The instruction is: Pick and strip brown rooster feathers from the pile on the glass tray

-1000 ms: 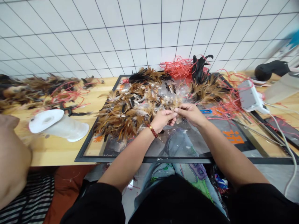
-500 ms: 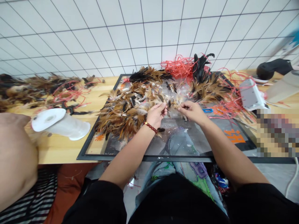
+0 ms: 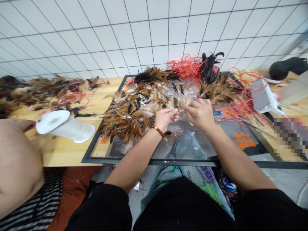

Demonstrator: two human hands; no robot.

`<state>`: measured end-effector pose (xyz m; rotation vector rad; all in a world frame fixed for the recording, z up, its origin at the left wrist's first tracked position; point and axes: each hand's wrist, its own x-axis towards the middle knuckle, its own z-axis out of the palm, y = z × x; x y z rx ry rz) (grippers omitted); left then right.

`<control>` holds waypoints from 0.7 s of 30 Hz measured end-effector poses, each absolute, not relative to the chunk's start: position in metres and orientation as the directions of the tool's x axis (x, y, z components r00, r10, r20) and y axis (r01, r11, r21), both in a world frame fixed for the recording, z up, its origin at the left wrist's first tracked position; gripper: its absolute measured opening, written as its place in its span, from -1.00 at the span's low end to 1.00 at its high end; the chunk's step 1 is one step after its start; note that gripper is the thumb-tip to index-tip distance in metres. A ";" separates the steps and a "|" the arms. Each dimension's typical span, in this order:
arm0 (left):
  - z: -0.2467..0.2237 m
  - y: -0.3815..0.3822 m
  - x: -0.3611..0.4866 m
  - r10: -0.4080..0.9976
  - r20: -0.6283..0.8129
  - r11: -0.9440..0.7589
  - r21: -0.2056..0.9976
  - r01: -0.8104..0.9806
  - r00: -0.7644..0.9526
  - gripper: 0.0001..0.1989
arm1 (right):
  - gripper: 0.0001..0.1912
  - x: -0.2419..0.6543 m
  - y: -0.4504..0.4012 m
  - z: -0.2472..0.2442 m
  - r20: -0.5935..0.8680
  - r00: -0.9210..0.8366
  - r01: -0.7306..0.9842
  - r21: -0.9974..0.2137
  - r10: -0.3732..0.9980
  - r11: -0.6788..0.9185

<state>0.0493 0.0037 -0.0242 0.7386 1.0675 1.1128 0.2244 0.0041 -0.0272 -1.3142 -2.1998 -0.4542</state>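
My left hand [image 3: 166,119], with a beaded bracelet at the wrist, pinches a small feather [image 3: 175,102] just right of the large feather pile. Close beside it on the right, my right hand [image 3: 199,112] has its fingers pressed together on something I cannot make out. The brown and white feather pile [image 3: 130,112] lies on a black-framed glass panel [image 3: 166,163]. Brown feathers [image 3: 218,89] lie behind my right hand, with black feathers [image 3: 209,65] and a tangle of red ribbon [image 3: 186,66] at the back.
A white spool [image 3: 64,125] lies on the wooden table [image 3: 55,157] at the left, near another person's arm [image 3: 19,160]. More feathers [image 3: 31,89] lie behind it. At the right are a white box [image 3: 263,96], a blue clip [image 3: 217,112] and a black object [image 3: 286,68].
My right hand has turned and risen slightly, with its fingers more closed together. My left hand is still close beside it. The whole view has shifted a little.
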 end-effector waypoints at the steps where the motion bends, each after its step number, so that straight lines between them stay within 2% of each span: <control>1: -0.025 0.004 0.050 0.950 -0.304 0.310 0.897 -0.316 0.067 -0.83 | -0.72 0.223 0.004 -0.026 0.591 -0.404 0.878 0.036 0.699 0.477; 5: -0.028 0.004 0.054 0.953 -0.300 0.304 0.932 -0.197 0.050 -0.88 | -0.69 0.218 0.001 -0.023 0.565 -0.448 0.871 0.099 0.693 0.482; 9: -0.032 0.004 0.055 0.959 -0.261 0.265 0.964 -0.021 0.107 -0.79 | -0.71 0.213 -0.001 -0.023 0.557 -0.462 0.863 0.103 0.690 0.495; 11: -0.032 0.003 0.055 0.957 -0.256 0.260 0.966 -0.008 0.137 -0.76 | -0.72 0.214 -0.001 -0.024 0.561 -0.448 0.865 0.076 0.696 0.496; 13: -0.030 0.003 0.053 0.960 -0.246 0.259 0.962 -0.090 0.138 -0.76 | -0.72 0.219 0.001 -0.024 0.575 -0.381 0.892 0.023 0.724 0.452; 16: -0.024 0.005 0.049 0.972 -0.220 0.233 0.929 -0.286 0.078 -0.81 | -0.73 0.232 0.007 -0.026 0.591 -0.188 0.943 -0.115 0.784 0.313; 18: -0.021 0.007 0.047 0.973 -0.226 0.222 0.890 -0.398 0.038 -0.83 | -0.75 0.239 0.012 -0.028 0.580 -0.058 0.930 -0.264 0.812 0.255; 20: -0.019 0.008 0.045 0.966 -0.255 0.237 0.847 -0.476 0.027 -0.86 | -0.78 0.244 0.019 -0.031 0.524 0.066 0.821 -0.512 0.849 0.253; 21: -0.018 0.009 0.044 0.962 -0.273 0.249 0.829 -0.501 0.027 -0.87 | -0.79 0.244 0.022 -0.032 0.473 0.115 0.709 -0.655 0.874 0.261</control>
